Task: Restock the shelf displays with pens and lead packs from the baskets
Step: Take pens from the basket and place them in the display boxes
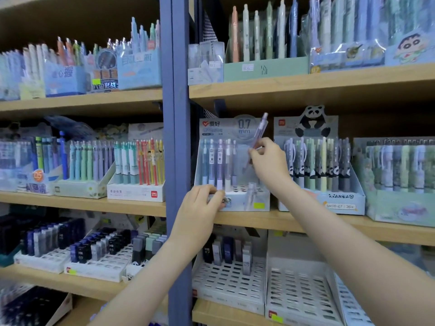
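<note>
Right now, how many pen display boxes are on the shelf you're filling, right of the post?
3: 0.7 mm box left, panda box middle, green box right, cut off; others possibly beyond.

Frame: blue upright post (175,137) between two bays of wooden boards.
Upper board (306,82): pale green pen box (266,68).
Middle board (294,223): 0.7 mm display box (237,202), panda display box (341,198) just beside it, green box (400,209) rightmost.
Lower board (223,312): white slotted trays (229,283) side by side.

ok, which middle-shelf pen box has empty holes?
The pale blue cardboard box marked 0.7 mm, left of the panda-topped box: its right half shows bare holes. The left hand grips its front; the right hand pinches a translucent pen over it.
</note>
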Motion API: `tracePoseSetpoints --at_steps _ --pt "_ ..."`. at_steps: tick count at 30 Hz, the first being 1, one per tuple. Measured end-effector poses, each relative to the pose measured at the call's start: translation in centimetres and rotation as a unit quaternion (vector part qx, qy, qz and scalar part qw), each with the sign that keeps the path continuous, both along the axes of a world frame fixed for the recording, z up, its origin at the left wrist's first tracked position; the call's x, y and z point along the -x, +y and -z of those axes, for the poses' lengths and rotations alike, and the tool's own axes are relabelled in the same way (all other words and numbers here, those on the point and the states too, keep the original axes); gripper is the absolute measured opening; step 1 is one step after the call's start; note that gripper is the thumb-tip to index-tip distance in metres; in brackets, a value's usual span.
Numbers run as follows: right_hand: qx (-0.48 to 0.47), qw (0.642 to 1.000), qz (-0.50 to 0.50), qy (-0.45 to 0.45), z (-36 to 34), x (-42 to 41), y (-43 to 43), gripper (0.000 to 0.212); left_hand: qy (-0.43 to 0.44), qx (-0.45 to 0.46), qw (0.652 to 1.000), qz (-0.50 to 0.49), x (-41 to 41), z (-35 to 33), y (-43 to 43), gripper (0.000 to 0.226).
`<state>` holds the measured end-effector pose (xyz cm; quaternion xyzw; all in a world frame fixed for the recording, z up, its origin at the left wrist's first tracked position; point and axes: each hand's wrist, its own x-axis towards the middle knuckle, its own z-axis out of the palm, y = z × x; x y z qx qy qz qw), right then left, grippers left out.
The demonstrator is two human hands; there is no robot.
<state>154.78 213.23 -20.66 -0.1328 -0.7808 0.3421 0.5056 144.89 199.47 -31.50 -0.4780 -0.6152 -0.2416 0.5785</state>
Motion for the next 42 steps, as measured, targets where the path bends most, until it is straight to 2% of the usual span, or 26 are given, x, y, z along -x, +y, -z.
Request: tracePoseSetpoints --at_steps 6,10,22,31,37,42 --pt "-0.004 0.997 0.011 -0.082 -0.5 0.2 0.3 0.013 0.034 0.004 0.999 0.008 0.2 -0.8 -0.3 0.029" --pt "-0.029 0.991 0.032 -0.124 -0.5 0.5 0.0 0.009 0.059 0.039 0.997 -0.038 0.9 -1.3 0.3 0.044" --pt "-0.047 0.988 0.052 -0.139 -0.5 1.8 0.1 0.012 0.061 0.046 0.996 -0.037 2.0 0.8 -0.2 0.041" --pt "-0.066 0.985 0.086 -0.134 -0.6 1.7 0.1 0.016 0.091 -0.012 0.996 0.002 2.6 1.7 -0.2 0.040" --pt "-0.080 0.966 0.095 -0.229 -0.7 2.4 0.0 0.018 0.083 -0.032 0.996 0.011 2.5 2.1 0.2 0.040" --pt "-0.066 0.952 0.118 -0.273 -0.9 3.2 -0.4 0.024 0.082 -0.034 0.996 0.019 2.4 1.9 0.1 0.042"
